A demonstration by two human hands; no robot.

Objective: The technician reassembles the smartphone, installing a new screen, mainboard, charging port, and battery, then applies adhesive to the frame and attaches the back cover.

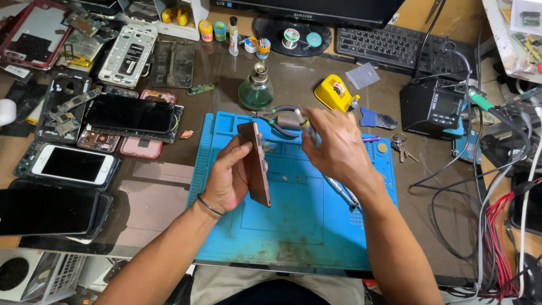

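Note:
My left hand (pixel 228 178) holds a rose-gold phone (pixel 255 164) upright on its edge above the blue work mat (pixel 282 226). My right hand (pixel 333 147) is closed around grey-handled pliers (pixel 285 120), whose jaws point left toward the phone's top end. The right hand is blurred. A thin metal tool (pixel 341 193) lies on the mat under my right wrist.
A green glass bottle (pixel 256 89), a yellow tool (pixel 335 93), keys (pixel 402 147) and a black soldering station (pixel 432 107) stand beyond the mat. Several phones and phone parts (pixel 84 130) crowd the left. Cables (pixel 497 186) tangle at right; a keyboard (pixel 389 48) sits behind.

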